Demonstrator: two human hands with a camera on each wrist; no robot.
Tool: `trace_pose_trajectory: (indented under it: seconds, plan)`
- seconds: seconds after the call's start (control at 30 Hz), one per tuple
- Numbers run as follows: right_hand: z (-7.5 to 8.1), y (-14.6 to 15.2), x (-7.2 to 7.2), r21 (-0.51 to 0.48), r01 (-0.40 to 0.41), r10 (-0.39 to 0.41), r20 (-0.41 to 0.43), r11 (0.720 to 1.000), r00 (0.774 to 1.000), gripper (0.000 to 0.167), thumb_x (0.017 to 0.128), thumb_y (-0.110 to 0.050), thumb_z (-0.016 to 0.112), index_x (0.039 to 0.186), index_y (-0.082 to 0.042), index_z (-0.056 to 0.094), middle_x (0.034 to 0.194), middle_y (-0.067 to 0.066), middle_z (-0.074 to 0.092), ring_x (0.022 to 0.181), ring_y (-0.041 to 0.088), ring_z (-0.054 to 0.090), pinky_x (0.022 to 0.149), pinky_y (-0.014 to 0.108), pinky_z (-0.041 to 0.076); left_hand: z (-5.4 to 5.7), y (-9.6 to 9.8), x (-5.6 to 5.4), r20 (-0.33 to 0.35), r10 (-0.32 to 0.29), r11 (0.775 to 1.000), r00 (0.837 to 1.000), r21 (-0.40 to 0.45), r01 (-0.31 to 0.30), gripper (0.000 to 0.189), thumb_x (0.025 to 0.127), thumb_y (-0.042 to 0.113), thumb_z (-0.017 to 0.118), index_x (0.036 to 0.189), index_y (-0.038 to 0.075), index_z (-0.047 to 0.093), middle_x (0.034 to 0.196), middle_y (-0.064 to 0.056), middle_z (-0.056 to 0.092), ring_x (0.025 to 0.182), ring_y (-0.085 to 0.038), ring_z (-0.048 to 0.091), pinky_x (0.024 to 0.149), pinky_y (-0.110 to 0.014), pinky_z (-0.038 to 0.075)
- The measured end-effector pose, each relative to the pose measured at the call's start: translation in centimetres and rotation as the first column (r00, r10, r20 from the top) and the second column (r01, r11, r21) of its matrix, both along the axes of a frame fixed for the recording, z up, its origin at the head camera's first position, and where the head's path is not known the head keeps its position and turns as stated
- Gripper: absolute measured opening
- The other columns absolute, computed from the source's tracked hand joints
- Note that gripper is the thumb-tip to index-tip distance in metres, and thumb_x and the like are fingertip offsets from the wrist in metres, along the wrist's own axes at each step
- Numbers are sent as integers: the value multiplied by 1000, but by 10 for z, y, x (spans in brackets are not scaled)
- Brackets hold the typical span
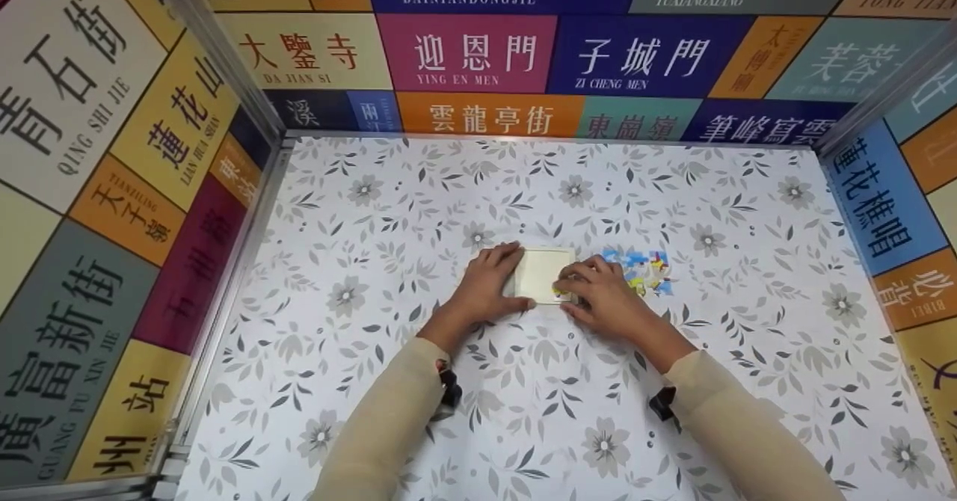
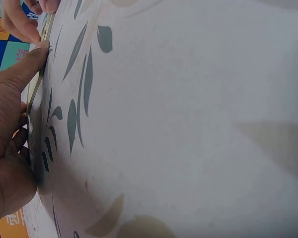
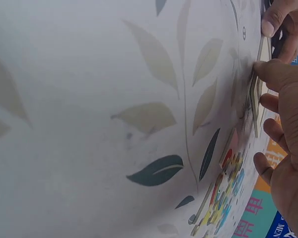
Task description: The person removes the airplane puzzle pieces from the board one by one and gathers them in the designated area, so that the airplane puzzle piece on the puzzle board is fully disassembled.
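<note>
A small pale puzzle tray (image 1: 535,271) lies flat on the patterned cloth in the head view. My left hand (image 1: 482,286) holds it at the left side, thumb at the near edge and fingers along the far left corner. Over the tray's right part is my right hand (image 1: 604,295), its fingertips pinching a small puzzle piece (image 1: 558,290) with yellow on it, mostly hidden under the fingers. Just right of that hand, colourful puzzle pieces (image 1: 658,268) lie close together, blue, yellow and red; the right wrist view shows these pieces (image 3: 221,198) beside the tray's edge.
A white cloth (image 1: 448,441) with grey flowers and leaves covers the table. Panels with coloured sign prints (image 1: 471,52) stand at the back and both sides. Dark wrist straps (image 1: 448,389) sit at the sleeve cuffs.
</note>
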State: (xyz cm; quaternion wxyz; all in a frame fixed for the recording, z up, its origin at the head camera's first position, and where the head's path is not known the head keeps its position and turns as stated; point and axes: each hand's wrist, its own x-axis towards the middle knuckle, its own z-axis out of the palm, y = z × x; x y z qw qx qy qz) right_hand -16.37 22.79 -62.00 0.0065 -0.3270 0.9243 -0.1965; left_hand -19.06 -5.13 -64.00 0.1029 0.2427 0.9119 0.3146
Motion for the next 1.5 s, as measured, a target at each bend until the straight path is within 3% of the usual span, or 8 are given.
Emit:
trace_pose_trajectory:
  seconds: [0.5, 1.27, 1.5]
  plan:
    - [2, -3, 1, -4, 18, -17, 46, 1000, 999, 24, 103, -24, 80, 125, -16, 82, 131, 9, 69, 119, 33, 56, 94, 61, 43, -1, 0, 0, -8, -4, 1000, 1000, -5, 4, 98, 94, 51, 82, 171, 7, 41, 178, -11, 37, 161, -36, 39, 131, -60, 33]
    - [1, -2, -1, -50, -7, 6, -18, 999, 1000, 21, 98, -16, 84, 119, -12, 82, 123, 12, 64, 111, 33, 52, 89, 59, 41, -1, 1, 0, 3, 9, 1000, 1000, -4, -9, 98, 93, 51, 83, 171, 9, 42, 178, -9, 38, 161, -35, 39, 132, -58, 33]
    - [5, 7, -1, -52, -1, 0, -21, 999, 1000, 21, 97, -17, 84, 118, -13, 82, 123, 12, 65, 111, 35, 53, 92, 62, 40, -3, 0, -1, -8, 8, 1000, 1000, 0, -8, 98, 92, 51, 83, 171, 9, 43, 177, -10, 39, 160, -36, 40, 131, -59, 34]
